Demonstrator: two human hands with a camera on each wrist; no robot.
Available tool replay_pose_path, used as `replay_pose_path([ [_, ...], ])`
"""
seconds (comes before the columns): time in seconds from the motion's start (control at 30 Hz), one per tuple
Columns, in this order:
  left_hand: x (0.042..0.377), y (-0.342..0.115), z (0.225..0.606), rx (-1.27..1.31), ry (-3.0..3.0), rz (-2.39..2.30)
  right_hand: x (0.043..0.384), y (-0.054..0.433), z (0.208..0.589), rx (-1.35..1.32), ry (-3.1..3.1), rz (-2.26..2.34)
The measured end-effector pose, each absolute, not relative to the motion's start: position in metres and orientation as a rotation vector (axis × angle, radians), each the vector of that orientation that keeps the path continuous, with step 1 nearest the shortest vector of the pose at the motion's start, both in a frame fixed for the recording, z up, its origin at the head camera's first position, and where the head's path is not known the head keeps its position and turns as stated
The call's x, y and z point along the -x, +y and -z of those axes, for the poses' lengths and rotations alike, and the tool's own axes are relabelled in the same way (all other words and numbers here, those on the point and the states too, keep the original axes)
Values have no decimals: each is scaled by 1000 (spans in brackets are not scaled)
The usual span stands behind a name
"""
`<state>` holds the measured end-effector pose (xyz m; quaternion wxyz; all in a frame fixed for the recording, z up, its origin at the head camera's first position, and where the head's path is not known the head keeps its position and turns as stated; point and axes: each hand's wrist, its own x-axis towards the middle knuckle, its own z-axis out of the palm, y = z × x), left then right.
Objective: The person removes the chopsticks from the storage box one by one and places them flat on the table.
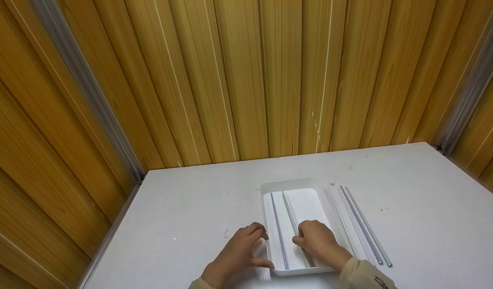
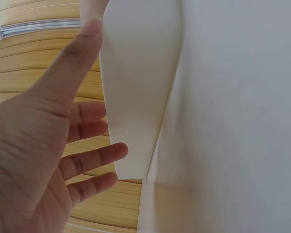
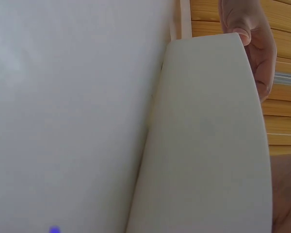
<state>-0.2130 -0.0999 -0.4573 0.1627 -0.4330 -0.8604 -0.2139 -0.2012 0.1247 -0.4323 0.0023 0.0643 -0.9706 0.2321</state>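
With the left hand [image 1: 243, 245] spread at the tray's eight o'clock rim [image 1: 267, 251], a thin rod [image 1: 288, 206] inside was pinched by the right hand [image 1: 318, 242]; lightness and stiffness were suggested, its middle favoured

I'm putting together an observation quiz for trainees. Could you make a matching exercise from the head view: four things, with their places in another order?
Things
1. Left hand
2. Right hand
3. Rods outside the tray
4. Wood-patterned wall

Places
A. Beyond the far edge of the table
B. Over the tray, fingers curled at the greenish rod
C. On the table, to the right of the tray
D. Beside the tray's left wall

Pairs: 1-D, 2-B, 3-C, 4-A
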Motion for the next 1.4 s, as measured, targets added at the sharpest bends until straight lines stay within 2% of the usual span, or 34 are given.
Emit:
replay_pose_path([
  [0.03, 218, -99, 467, 1206, -2484, 612, 209, 131, 443, -191, -3049, -736],
  [0.13, 219, -98, 469, 1188, -2518, 615, 212, 138, 445, -160, -3053, -766],
  [1.4, 218, -98, 470, 1169, -2526, 556, 210, 212, 418, -66, -3088, -714],
])
